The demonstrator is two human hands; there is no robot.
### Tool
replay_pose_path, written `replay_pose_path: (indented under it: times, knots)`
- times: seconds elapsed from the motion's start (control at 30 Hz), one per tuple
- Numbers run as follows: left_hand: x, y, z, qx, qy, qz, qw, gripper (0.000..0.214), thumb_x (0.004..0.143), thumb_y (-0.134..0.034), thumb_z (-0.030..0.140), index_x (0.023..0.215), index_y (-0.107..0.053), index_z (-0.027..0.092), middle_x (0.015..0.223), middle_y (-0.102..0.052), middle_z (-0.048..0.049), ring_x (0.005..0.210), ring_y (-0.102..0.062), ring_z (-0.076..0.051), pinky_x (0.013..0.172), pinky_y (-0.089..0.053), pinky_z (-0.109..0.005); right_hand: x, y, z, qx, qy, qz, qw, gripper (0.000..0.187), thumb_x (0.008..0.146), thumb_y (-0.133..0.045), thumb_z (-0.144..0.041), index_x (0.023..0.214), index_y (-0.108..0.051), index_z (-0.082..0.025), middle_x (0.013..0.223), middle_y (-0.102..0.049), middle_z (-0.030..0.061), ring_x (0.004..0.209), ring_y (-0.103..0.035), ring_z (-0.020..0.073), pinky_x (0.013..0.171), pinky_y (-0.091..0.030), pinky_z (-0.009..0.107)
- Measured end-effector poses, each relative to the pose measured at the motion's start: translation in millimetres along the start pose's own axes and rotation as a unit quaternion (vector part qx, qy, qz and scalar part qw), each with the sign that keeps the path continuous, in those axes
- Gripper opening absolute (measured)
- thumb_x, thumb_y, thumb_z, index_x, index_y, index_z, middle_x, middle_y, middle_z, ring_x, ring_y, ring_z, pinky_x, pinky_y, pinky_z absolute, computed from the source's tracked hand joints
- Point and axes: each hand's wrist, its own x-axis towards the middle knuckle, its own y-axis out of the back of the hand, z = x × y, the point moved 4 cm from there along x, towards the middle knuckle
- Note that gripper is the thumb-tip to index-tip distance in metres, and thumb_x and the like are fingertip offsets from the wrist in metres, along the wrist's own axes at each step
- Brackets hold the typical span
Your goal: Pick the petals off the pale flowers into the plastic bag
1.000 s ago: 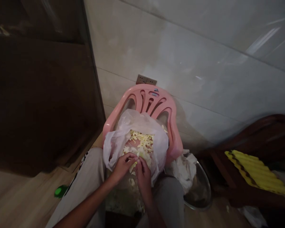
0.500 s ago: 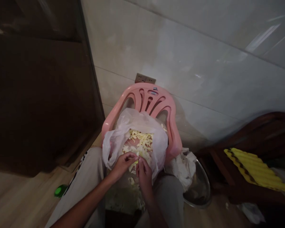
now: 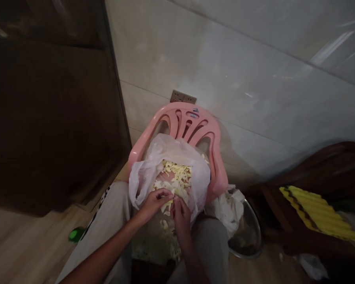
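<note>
Pale yellow shreds (image 3: 177, 177) sit heaped inside a thin clear plastic bag (image 3: 144, 177). Bag rests on the seat of a pink plastic chair (image 3: 189, 122), mouth spread wide, upper lip just below the chair's backrest, sides draped against both armrests. Left hand (image 3: 155, 203) is over the bag's near lip, fingers curled inward. Right hand (image 3: 180, 219) comes up just beside it, fingertips raised. Both sets of fingertips are together at the lower edge of the heap, around a shred or two. Clamped or just touching: cannot tell, view too small. A few loose shreds (image 3: 164, 224) lie below the bag, between the grey trousers (image 3: 112, 221).

Chair backrest is almost against a tile wall (image 3: 254, 79), with a wall socket (image 3: 183, 96) just above it. Past the chair's right armrest: crumpled white plastic (image 3: 227, 209) against a steel basin (image 3: 248, 232). Further right, a yellow corrugated sheet (image 3: 313, 213) lies on dark wooden furniture (image 3: 284, 209). Left of the trousers, a green cap (image 3: 76, 234) sits on the wood-look floor (image 3: 32, 244), in front of a dark door panel (image 3: 53, 118).
</note>
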Motion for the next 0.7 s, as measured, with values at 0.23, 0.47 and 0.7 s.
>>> replay_pose_path:
  times: [0.23, 0.47, 0.7]
  knots:
    - [-5, -0.3, 10, 0.044, -0.008, -0.005, 0.999, 0.028, 0.083, -0.067, 0.046, 0.084, -0.075, 0.019, 0.086, -0.075, -0.0035, 0.084, -0.066, -0.02, 0.079, -0.05, -0.028, 0, 1, 2, -0.024, -0.011, 0.016, 1.0, 0.046, 0.093, -0.051, -0.061, 0.076, -0.061, -0.02, 0.05, -0.038, -0.007, 0.044, -0.032, 0.0106, 0.041, -0.027, 0.024]
    - [-18, -5.1, 29, 0.182, -0.111, -0.008, 0.977, 0.021, 0.093, -0.057, 0.037, 0.087, -0.07, 0.021, 0.088, -0.069, -0.0042, 0.089, -0.063, -0.02, 0.085, -0.047, -0.03, 0, 4, 6, -0.09, 0.014, 0.03, 0.995, 0.043, 0.093, -0.05, -0.056, 0.087, -0.071, -0.019, 0.058, -0.055, -0.0015, 0.054, -0.048, 0.0153, 0.05, -0.037, 0.025]
    - [-18, -3.7, 22, 0.204, -0.125, 0.01, 0.971, 0.021, 0.098, -0.047, 0.034, 0.094, -0.063, 0.021, 0.093, -0.066, -0.0051, 0.092, -0.061, -0.021, 0.086, -0.046, -0.031, 1, 4, 9, -0.085, 0.013, 0.027, 0.996, 0.034, 0.091, -0.054, -0.048, 0.093, -0.07, -0.018, 0.065, -0.06, -0.0005, 0.057, -0.05, 0.0154, 0.052, -0.039, 0.025]
